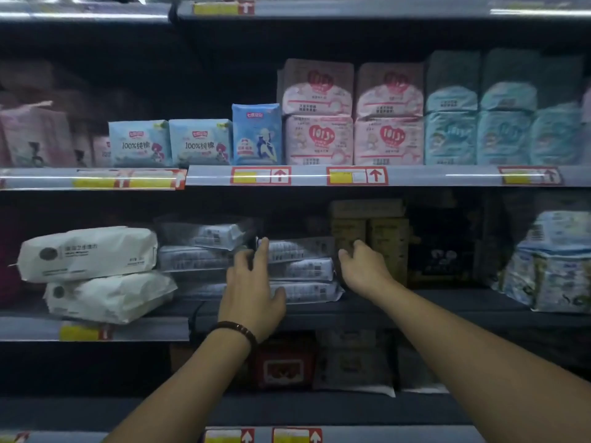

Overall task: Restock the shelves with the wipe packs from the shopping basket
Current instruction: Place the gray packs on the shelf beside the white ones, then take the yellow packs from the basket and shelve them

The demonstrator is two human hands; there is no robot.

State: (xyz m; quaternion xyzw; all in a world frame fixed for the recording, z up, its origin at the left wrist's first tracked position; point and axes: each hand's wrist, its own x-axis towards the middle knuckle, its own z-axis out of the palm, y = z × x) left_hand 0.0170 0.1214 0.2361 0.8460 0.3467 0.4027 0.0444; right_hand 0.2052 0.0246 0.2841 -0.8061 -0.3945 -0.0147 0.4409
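Middle shelf [415, 302]: stack of three wipe packs [303, 270] lies flat, set back from the front edge, roughly mid-span. I've got both hands on it, one per end. Left hand [252, 282] is spread, fingers straight up along the stack's left end, thumb out low against the bottom pack. Dark bead bracelet [236, 329] on that wrist. Right hand [363, 266] is at the stack's right end with its fingers loosely bent. The light is dim there, so it looks like touching rather than a real grip. Neither hand is pinching anything.

A second stack of grey packs [201, 251] is just beside the first on the left, touching or nearly so. Further toward the shelf's left end are two big white packs [89, 254], one on top of the other. Tan boxes [387, 238] stand just right of the right hand, further back. Blue-white packs [553, 266] are at the right end. On the shelf above are pink packs [319, 139], stacked two high.
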